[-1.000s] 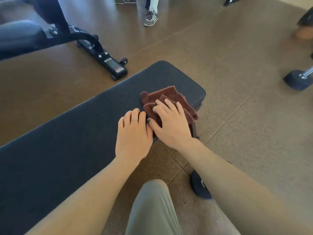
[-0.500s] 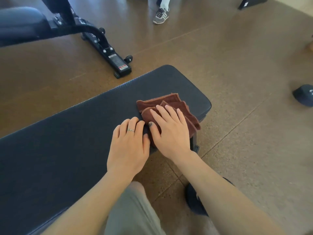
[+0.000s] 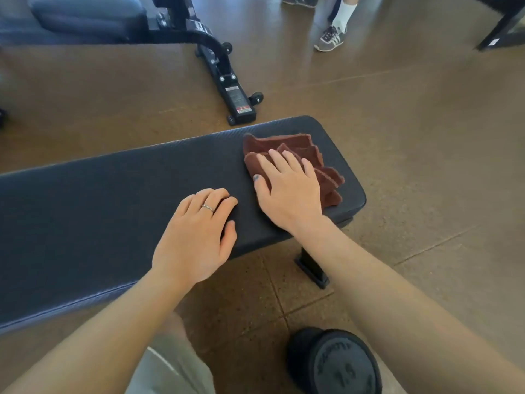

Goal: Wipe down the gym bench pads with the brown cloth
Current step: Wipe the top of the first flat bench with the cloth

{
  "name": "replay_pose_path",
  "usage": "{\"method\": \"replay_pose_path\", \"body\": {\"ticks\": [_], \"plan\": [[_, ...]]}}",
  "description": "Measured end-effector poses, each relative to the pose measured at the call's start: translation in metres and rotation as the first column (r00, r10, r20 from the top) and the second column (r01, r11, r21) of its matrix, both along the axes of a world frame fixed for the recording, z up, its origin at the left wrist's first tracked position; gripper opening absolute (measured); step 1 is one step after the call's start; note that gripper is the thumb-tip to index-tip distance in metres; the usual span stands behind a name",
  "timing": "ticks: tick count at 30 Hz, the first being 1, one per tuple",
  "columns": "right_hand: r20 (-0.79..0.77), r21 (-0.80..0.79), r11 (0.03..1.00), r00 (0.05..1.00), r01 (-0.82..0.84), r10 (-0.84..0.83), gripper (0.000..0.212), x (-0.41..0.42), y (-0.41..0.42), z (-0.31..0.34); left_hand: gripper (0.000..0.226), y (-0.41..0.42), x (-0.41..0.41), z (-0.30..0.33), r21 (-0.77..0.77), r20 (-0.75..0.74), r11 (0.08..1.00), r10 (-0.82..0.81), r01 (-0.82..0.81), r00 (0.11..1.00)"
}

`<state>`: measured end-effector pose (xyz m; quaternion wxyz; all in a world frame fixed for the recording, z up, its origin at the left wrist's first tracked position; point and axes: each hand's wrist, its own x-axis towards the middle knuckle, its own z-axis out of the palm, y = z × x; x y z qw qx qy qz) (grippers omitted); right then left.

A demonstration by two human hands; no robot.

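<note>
A flat black bench pad [image 3: 99,211] runs from the left edge to the middle of the view. The folded brown cloth [image 3: 295,147] lies on its right end. My right hand [image 3: 287,191] presses flat on the cloth with straight fingers and covers its near part. My left hand [image 3: 196,237] rests palm down on the bare pad just left of the cloth, a ring on one finger, not touching the cloth.
A second bench [image 3: 88,17] with a black wheeled frame [image 3: 235,98] stands behind on the brown floor. Another person's sneaker [image 3: 329,38] is at the top. A black dumbbell head [image 3: 335,362] sits on the floor by my knee, below the bench's leg [image 3: 312,268].
My right hand has moved with the cloth toward the bench's right end, and a gap has opened between my hands. The camera view has shifted, bringing the dumbbell into sight.
</note>
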<state>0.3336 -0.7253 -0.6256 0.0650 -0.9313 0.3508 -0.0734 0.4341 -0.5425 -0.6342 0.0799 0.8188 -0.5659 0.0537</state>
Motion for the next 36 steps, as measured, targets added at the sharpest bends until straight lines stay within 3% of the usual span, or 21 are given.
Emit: {"method": "replay_pose_path", "body": {"ticks": [4, 8, 14, 23, 29, 31, 36], "plan": [[0.042, 0.012, 0.993, 0.993, -0.115, 0.114, 0.055, -0.042, 0.042, -0.001, 0.051, 0.0, -0.003, 0.001, 0.007, -0.012, 1.0, 0.008, -0.008, 1.0], [0.024, 0.037, 0.982, 0.983, -0.185, 0.184, 0.053, -0.037, 0.019, 0.001, 0.049, 0.0, -0.002, 0.001, 0.028, 0.006, 1.0, 0.012, -0.012, 1.0], [-0.028, 0.057, 0.991, 0.992, -0.118, 0.12, 0.053, 0.032, -0.052, 0.003, 0.047, 0.001, -0.002, 0.001, 0.006, -0.006, 1.0, 0.018, -0.018, 1.0], [0.04, 0.035, 0.975, 0.975, -0.221, 0.22, 0.054, -0.036, 0.034, 0.0, 0.046, 0.001, -0.001, 0.001, -0.01, -0.008, 1.0, -0.005, 0.005, 1.0], [0.021, 0.016, 0.957, 0.957, -0.289, 0.289, 0.051, 0.001, -0.013, -0.001, 0.045, 0.0, -0.001, 0.0, 0.002, -0.004, 1.0, -0.002, 0.002, 1.0], [0.019, 0.026, 0.969, 0.97, -0.244, 0.243, 0.051, 0.02, -0.041, 0.002, 0.046, 0.0, -0.002, 0.001, 0.008, 0.004, 1.0, 0.004, -0.004, 1.0], [-0.01, 0.082, 0.994, 0.998, 0.068, -0.068, 0.053, 0.019, -0.109, 0.008, 0.045, 0.001, -0.002, 0.0, -0.008, -0.007, 1.0, 0.012, -0.012, 1.0]]}}
